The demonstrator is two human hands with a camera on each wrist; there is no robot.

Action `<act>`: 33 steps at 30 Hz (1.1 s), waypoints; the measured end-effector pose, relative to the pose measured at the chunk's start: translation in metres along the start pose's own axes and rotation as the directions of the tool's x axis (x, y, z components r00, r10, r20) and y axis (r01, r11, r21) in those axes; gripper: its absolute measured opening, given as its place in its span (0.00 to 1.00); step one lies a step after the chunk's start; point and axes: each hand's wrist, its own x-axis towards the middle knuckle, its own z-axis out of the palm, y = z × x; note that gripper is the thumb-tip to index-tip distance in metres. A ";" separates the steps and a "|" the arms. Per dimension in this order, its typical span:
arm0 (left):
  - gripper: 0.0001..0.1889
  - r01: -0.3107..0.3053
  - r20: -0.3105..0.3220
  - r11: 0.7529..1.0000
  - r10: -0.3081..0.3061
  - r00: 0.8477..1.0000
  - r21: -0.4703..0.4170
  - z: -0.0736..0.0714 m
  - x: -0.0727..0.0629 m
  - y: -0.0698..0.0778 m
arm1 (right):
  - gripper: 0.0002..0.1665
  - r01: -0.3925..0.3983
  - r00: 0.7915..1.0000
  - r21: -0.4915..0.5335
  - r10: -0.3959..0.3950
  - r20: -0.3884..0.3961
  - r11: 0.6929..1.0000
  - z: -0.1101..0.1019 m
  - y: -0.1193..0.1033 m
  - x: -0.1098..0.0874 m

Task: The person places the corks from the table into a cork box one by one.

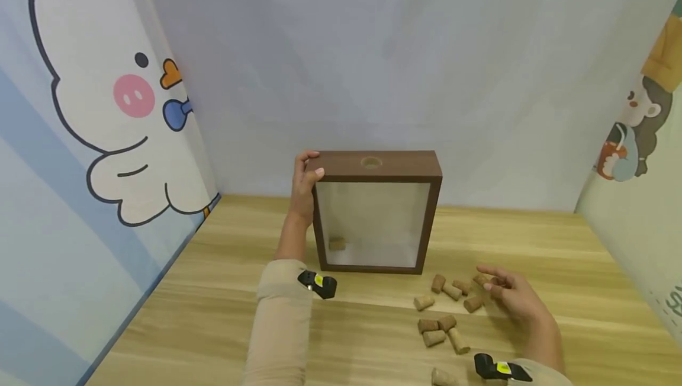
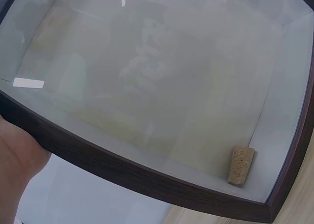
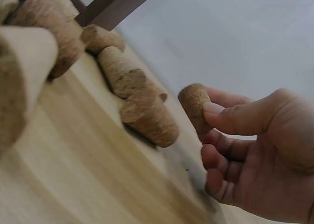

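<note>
A dark brown shadow box (image 1: 433, 220) with a clear front stands upright on the table, a round hole (image 1: 371, 163) in its top. My left hand (image 1: 303, 187) grips its upper left corner, thumb on the top's front edge and fingers over the back. Inside, one cork (image 2: 241, 165) lies at the bottom left corner. My right hand (image 1: 519, 298) pinches a cork (image 3: 194, 106) between thumb and fingers, to the right of the loose corks. The nearest of those, a darker cork (image 1: 473, 304), lies just left of the right hand.
Several corks lie on the wooden table (image 1: 213, 315) in front of the box and to its right, one cork (image 1: 443, 376) close to the near edge of view. A pale curtain (image 1: 373, 66) hangs behind the table, with printed cloth (image 1: 48, 244) at the left side.
</note>
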 end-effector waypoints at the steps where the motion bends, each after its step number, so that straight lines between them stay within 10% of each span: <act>1: 0.28 -0.003 0.005 1.000 0.003 1.000 -0.005 0.000 -0.001 0.000 | 0.26 -0.003 1.000 0.032 0.003 0.015 0.999 -0.001 -0.001 -0.002; 10: 0.26 0.018 0.006 1.000 -0.017 1.000 -0.024 0.005 0.001 0.000 | 0.30 -0.042 0.996 0.108 0.032 0.087 0.993 -0.013 -0.024 -0.011; 18: 0.28 0.009 0.000 1.000 -0.009 1.000 -0.002 0.001 -0.003 -0.002 | 0.20 0.140 0.990 0.227 -0.140 -0.017 0.964 -0.016 -0.058 -0.016; 33: 0.26 -0.003 -0.023 1.000 0.003 1.000 -0.013 0.001 -0.003 0.000 | 0.21 0.531 0.841 0.314 -0.445 -0.308 0.787 0.011 -0.141 -0.003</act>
